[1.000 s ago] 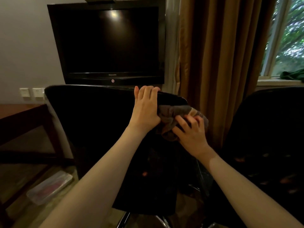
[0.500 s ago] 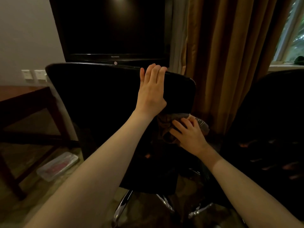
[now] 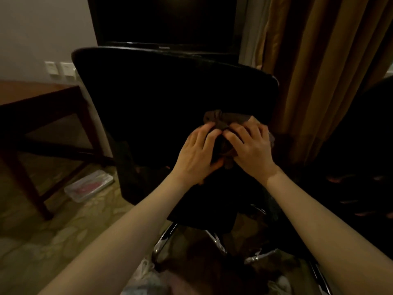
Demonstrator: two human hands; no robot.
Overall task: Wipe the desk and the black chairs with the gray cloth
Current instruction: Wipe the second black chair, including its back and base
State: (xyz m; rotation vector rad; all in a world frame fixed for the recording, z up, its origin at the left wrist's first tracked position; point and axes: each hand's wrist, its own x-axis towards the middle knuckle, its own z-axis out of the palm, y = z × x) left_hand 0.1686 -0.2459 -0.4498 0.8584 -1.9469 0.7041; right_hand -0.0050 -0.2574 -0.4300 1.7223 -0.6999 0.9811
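A black chair (image 3: 153,99) stands in front of me, its backrest facing me and its chrome base below. The gray cloth (image 3: 223,120) is bunched against the right part of that backrest. My left hand (image 3: 197,152) and my right hand (image 3: 251,150) are side by side on the cloth, fingers curled into its folds. A second black chair (image 3: 361,145) sits at the right edge, mostly in shadow. The brown wooden desk (image 3: 36,96) is at the left, apart from both hands.
A dark TV (image 3: 168,20) hangs on the wall behind the chair. Brown curtains (image 3: 319,50) fall at the right. A clear plastic package (image 3: 89,185) lies on the patterned carpet under the desk. White plastic bags (image 3: 144,279) lie near my feet. Wall sockets (image 3: 59,68) sit above the desk.
My left hand has come off the top edge of the backrest and dropped down onto the cloth beside my right hand. My view has tilted downward.
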